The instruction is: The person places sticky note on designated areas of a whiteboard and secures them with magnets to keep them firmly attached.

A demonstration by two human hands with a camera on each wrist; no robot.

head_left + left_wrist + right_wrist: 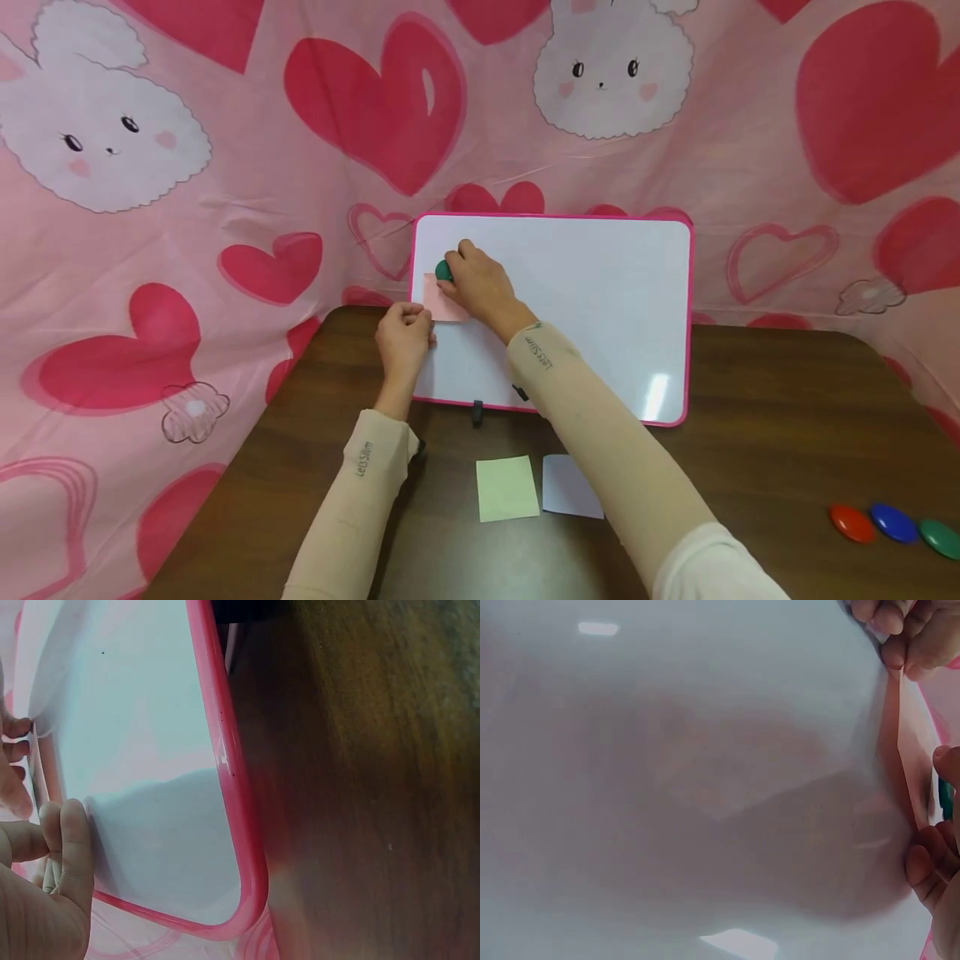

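Note:
A pink square paper note (pixel 446 308) lies against the upper left part of a pink-framed whiteboard (pixel 600 300). My right hand (pixel 483 285) grips a round green magnet (pixel 443 271) at the note's top edge. Lower down, my left hand (pixel 405 335) pinches the note's bottom left corner between thumb and fingers. In the right wrist view the note (pixel 911 750) bows away from the board between the two hands. The left wrist view shows my left hand (pixel 56 877) close to the board's surface, with the note partly hidden behind its fingers.
On the brown table (pixel 765 400) in front of the board lie a yellow-green note (pixel 507 489) and a pale lilac note (pixel 570 483), partly covered by my right sleeve. Red (pixel 852 523), blue (pixel 894 523) and green (pixel 941 539) magnets sit at right. A black stand foot (pixel 477 413) supports the board.

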